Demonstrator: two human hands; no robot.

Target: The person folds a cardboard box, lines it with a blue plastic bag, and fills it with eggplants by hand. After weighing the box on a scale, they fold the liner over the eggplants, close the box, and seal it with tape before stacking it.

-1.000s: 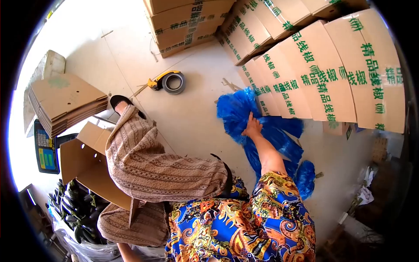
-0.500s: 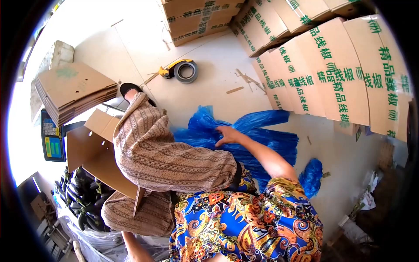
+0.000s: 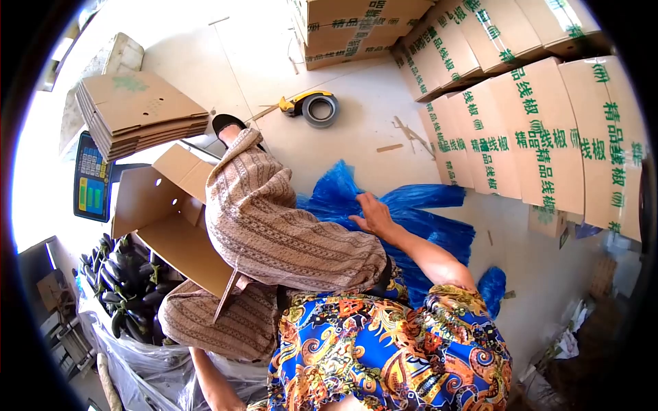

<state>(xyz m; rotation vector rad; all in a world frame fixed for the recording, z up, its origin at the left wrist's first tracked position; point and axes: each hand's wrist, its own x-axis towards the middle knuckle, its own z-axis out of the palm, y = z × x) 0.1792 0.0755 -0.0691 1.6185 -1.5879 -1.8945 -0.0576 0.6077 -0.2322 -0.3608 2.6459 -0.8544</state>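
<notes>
Touching blue plastic [image 3: 428, 229], right hand [image 3: 373, 214] half-open

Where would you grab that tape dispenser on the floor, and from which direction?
I'd come from above and pinch the ring of the grey tape roll, thumb in its open centre, fingers outside, on the side away from the yellow nose. The roll seems to lie flat, centre facing up, with bare floor beside it for the fingers.

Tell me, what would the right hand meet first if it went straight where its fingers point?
Most likely the blue plastic bunched by the right hand, whose fingertips seem to touch it, though depth is unclear. Past it comes tiled floor.
</notes>
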